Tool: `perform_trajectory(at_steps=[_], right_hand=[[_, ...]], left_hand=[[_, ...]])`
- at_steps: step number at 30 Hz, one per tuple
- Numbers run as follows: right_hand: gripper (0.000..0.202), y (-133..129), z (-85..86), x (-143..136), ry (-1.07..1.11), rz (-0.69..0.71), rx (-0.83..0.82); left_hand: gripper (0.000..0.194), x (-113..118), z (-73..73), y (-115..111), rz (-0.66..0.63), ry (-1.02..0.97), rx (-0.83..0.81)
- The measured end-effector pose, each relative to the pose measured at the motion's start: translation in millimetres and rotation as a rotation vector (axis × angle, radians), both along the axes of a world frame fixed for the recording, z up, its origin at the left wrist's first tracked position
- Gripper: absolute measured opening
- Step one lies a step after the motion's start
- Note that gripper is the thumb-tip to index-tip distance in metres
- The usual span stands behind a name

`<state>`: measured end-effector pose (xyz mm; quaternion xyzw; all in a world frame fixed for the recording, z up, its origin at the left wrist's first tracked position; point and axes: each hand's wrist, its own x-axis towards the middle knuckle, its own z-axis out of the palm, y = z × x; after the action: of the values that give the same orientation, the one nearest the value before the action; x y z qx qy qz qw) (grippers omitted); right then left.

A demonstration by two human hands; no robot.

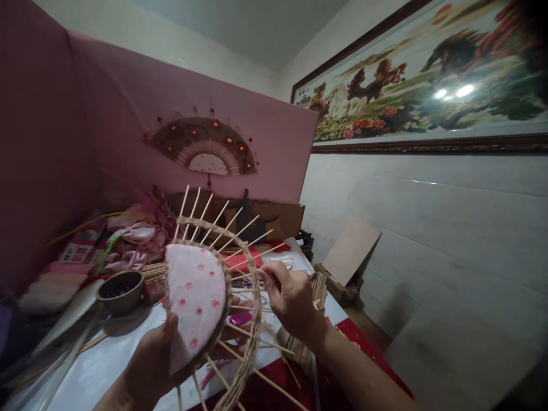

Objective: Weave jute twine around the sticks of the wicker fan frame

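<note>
A half-round fan frame (198,297) is held upright over the table, its centre covered in white cloth with small red and pink spots. Thin wooden sticks (220,216) spread out from its curved edge, and a braided twine band (255,285) weaves across them in an arc. My left hand (156,354) grips the cloth-covered part, thumb in front and fingers behind, seen between the sticks. At the outer right side of the band, my right hand (287,291) pinches the twine between thumb and fingertips. The fingertips partly hide the spot they hold.
A finished fan with flowers (201,134) hangs on the pink panel (274,137). On the left stand a dark bowl (120,288) and a heap of cloth and packets (124,237). Behind the frame is a cardboard box (282,220). A flat board (351,249) leans on the right wall.
</note>
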<state>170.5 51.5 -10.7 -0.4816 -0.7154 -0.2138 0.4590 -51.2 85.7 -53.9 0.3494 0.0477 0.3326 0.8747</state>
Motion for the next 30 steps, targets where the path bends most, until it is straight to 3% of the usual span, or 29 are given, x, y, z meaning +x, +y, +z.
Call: perform_trajectory(at_steps=[3, 6, 11, 16, 21, 25, 30], right_hand=[[0.014, 1.2, -4.1, -4.0, 0.01, -0.01, 0.016], [0.014, 2.4, -7.8, -6.3, 0.028, -0.012, 0.006], [0.014, 2.0, -7.8, -8.1, 0.106, -0.003, -0.035], [0.014, -0.2, -3.3, -5.7, 0.177, 0.027, -0.105], [0.015, -2.8, 3.0, 5.1, 0.217, -0.009, -0.195], [0.015, -2.7, 11.6, 19.7, 0.3, 0.077, -0.361], [0.015, -2.7, 19.9, 42.0, 0.27, 0.129, -0.331]], left_hand=[[0.037, 5.4, 5.1, -4.2, -0.12, -0.055, -0.024], [0.033, 11.2, 8.0, -8.0, -0.159, -0.152, -0.038], [0.03, 12.5, 6.8, -9.9, -0.129, -0.16, -0.069], [0.035, 15.2, 17.4, -16.4, -0.096, -0.065, -0.038], [0.039, 17.8, 22.2, -21.2, -0.08, -0.129, -0.084], [0.04, 12.8, 14.7, -15.7, -0.004, -0.117, -0.138], [0.033, 3.9, 8.0, -9.8, 0.263, 0.056, -0.208]])
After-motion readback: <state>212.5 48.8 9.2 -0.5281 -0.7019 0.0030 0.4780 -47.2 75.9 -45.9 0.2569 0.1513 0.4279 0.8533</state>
